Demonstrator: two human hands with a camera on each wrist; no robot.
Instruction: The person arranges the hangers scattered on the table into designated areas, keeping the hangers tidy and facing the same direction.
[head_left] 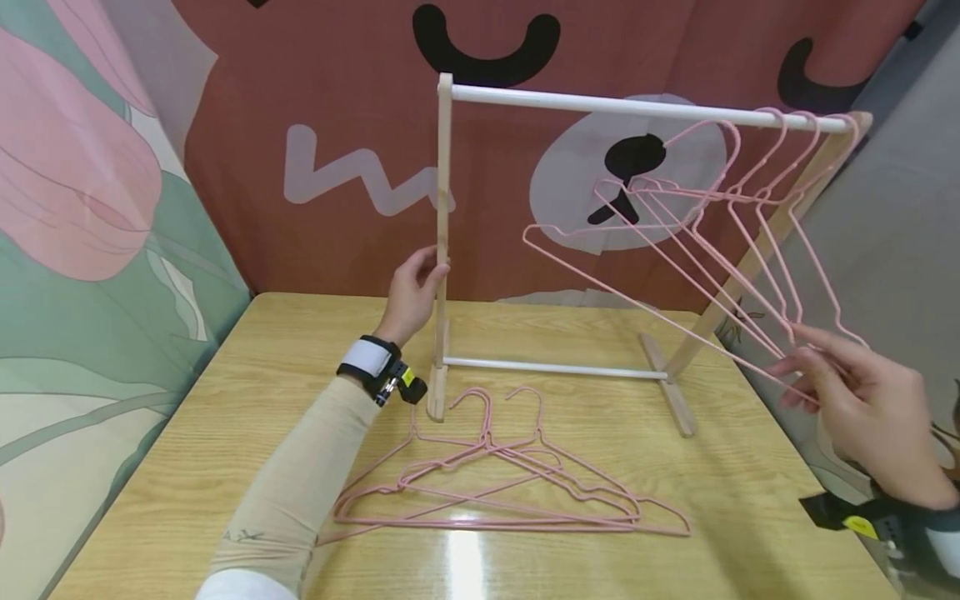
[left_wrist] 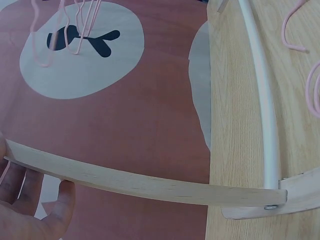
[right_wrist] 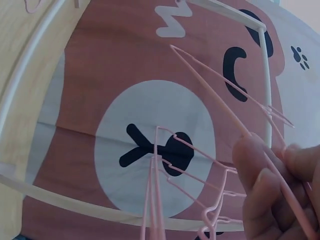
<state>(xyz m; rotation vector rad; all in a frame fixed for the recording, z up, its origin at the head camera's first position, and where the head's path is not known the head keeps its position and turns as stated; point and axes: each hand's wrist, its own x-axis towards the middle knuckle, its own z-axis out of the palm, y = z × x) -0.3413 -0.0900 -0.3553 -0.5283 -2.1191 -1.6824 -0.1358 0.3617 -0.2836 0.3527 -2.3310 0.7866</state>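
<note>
My right hand point(head_left: 862, 400) holds a pink clothes hanger point(head_left: 637, 303) by one end, with thumb and fingers pinching its thin frame. The hanger tilts, and its hook shows just in front of and below the white top rail point(head_left: 600, 102); whether they touch, I cannot tell. Beside it, several pink hangers point(head_left: 816, 263) hang bunched at the rail's right end. With my left hand point(head_left: 412, 296) I grip the left wooden post point(head_left: 443, 175) of the clothes rack, thumb on the near side; in the left wrist view the post point(left_wrist: 145, 180) slants past the fingers.
Several more pink hangers point(head_left: 487, 525) lie overlapping on the wooden table point(head_left: 247, 400) before the rack. A white lower bar point(head_left: 555, 367) joins the rack's wooden feet point(head_left: 671, 400). Behind stands a brown cloth backdrop point(head_left: 337, 242) with a bear face.
</note>
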